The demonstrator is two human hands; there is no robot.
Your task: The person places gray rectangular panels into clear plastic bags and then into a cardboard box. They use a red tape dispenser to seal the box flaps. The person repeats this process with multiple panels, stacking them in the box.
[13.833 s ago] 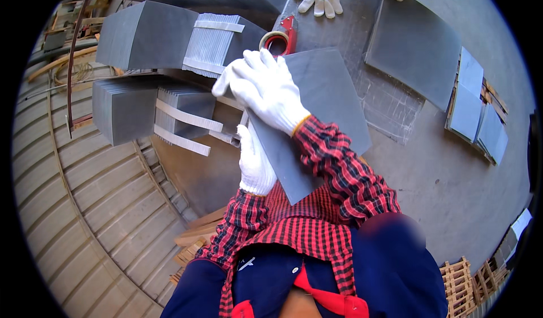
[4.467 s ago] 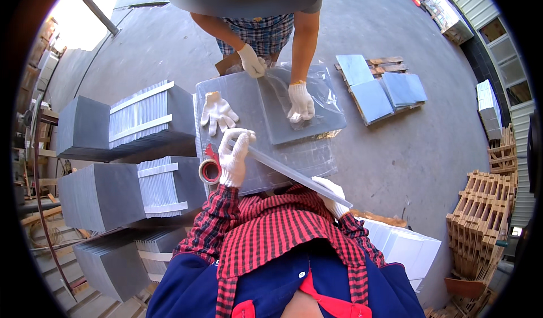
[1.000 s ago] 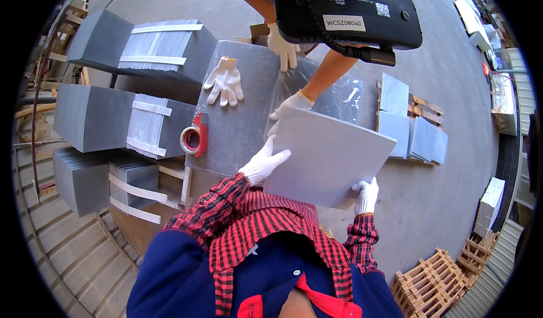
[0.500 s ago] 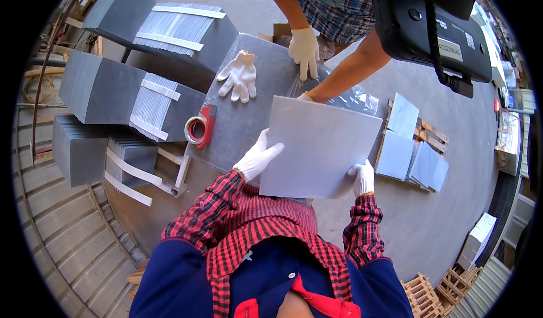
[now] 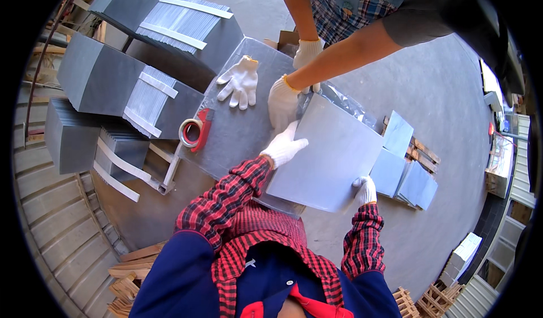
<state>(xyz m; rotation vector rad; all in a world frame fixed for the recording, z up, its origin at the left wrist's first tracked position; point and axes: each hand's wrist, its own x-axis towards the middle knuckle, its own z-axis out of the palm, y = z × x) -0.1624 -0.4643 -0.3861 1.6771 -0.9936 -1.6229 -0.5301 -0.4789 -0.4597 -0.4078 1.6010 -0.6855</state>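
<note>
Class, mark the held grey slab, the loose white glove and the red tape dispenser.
Held grey slab (image 5: 328, 158): head view, middle of its broad face.
Loose white glove (image 5: 241, 82): head view, below its cuff.
Red tape dispenser (image 5: 205, 129): head view, its red frame.

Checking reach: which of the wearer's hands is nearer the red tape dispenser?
Left. The left hand holds the gray slab by its left edge, right of the red tape dispenser; the right hand is farther, at the slab's right edge.
</note>
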